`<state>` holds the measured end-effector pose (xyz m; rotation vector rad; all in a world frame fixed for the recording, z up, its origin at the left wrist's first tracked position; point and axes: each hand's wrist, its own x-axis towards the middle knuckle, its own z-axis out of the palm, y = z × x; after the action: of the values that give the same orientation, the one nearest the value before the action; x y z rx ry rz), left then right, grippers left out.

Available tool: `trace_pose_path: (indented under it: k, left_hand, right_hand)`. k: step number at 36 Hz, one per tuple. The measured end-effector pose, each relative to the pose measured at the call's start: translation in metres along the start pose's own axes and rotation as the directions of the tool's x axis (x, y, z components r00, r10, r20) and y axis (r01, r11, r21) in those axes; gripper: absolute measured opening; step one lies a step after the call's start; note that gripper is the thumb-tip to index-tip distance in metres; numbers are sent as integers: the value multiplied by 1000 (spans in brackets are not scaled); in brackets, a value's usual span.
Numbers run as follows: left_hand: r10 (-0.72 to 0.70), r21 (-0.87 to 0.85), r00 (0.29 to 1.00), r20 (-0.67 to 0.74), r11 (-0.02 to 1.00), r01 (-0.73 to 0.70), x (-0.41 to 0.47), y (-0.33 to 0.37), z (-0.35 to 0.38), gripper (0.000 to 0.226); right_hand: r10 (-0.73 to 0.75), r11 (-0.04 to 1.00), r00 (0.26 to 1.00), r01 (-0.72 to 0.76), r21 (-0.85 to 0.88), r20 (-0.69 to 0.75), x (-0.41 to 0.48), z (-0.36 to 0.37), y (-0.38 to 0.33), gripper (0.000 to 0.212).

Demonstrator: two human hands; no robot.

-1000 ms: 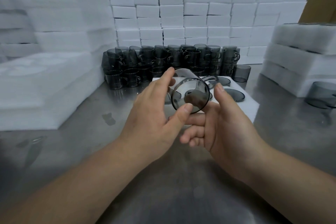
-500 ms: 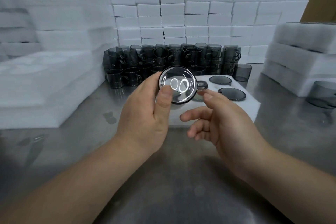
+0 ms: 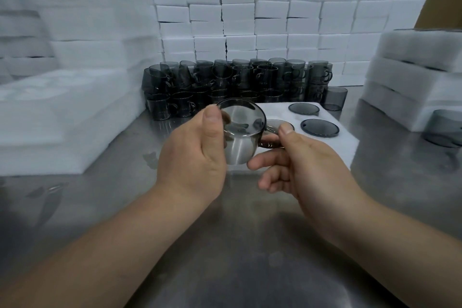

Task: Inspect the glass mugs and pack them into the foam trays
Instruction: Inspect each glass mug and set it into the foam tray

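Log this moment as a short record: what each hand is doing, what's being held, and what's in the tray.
Held item: smoky glass mug, above the steel table
Left hand: grips the mug's body
Right hand: holds the mug's handle
Foam tray: behind the hands, with seated mugs, at least three visible
Unpacked mugs: stacked at the back of the table
Foam stacks: left, right and behind

The left hand is gripping a mug by its body above the table; the right hand is pinching its handle. Behind them, a tray is holding packed mugs. Stacked mugs are lining the table's far edge, before foam blocks.
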<state>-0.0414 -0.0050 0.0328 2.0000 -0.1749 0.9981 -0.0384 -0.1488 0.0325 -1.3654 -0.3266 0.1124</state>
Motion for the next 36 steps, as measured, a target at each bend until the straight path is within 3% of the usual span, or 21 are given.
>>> trace_pose_path:
  k: [5,9,12,18,25,36]
  left_hand:
    - [-62,128,998,-2,990,62,0,1,-2,75]
    - [-34,125,999,7,992,33,0,2,-2,76]
    - [11,103,1000,11,995,-12,0,5,-2,77]
    - [122,102,993,8,987,-122,1,8,-4,52]
    - [257,48,963,85,964,-261,0,12,-5,56]
    - [438,-63,873,212,898,-435,0,9,-7,52]
  right_hand:
    - [14,1000,1000,-14,-18,5,-1,0,0,34]
    - [32,999,999,-32,-5,3,0,0,1,34]
    - [70,997,998,-70,23,8,1,-1,1,33]
    - [149,986,989,-150,76,16,2,-2,1,35]
    - [208,964,975,-217,152,71,2,0,-1,52]
    - [238,925,947,-289,246,218,-3,2,-6,44]
